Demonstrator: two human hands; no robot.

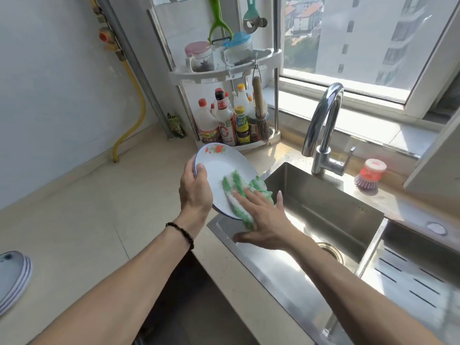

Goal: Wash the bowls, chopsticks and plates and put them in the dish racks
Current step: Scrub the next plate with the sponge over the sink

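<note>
1. A pale kitchen counter [82, 220] fills the left of the frame; a steel sink [323, 220] sits lower right under a window, its tap [323, 125] running no visible water.
2. The left hand [195, 192] grips the plate [221, 175] by its left rim, tilted, at frame centre over the sink's near-left corner.
3. The right hand [263, 220], fingers straight, presses a green-and-white cloth [239, 192] flat against the plate's lower right face; the wiping likely runs up and left from there.
4. The sink basin holds no dishes that I can see; the slotted rack [410, 277] at lower right looks bare; stacked plates [13, 277] wait at the left edge.
</note>
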